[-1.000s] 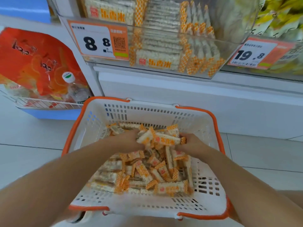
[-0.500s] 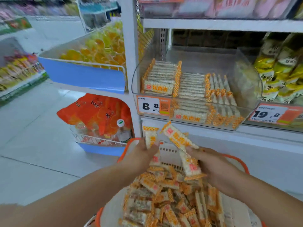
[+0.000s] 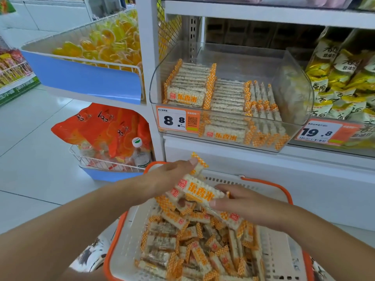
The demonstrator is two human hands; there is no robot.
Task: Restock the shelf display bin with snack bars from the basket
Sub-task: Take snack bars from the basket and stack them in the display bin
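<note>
A white basket (image 3: 129, 236) with an orange rim sits low in front of me, piled with several white-and-orange snack bars (image 3: 194, 248). Above the pile my left hand (image 3: 168, 177) and my right hand (image 3: 243, 201) together grip a small bunch of held snack bars (image 3: 197, 190), the top one lying flat with its orange print facing up. The clear shelf display bin (image 3: 294, 86) stands above, behind an "8.8" price tag (image 3: 176, 120). Neat rows of the same bars fill its left and middle; its right part is bare.
A white shelf post (image 3: 149, 63) rises left of the bin. Beside it are a wire bin of yellow candy (image 3: 101, 47) and a lower wire rack with orange bags (image 3: 105, 128) and a bottle. Yellow-green snack bags (image 3: 345, 82) fill the neighbouring bin at right.
Both hands lifted bars out of the basket, then brought them together into one bunch. My view rose from the basket to the shelf.
</note>
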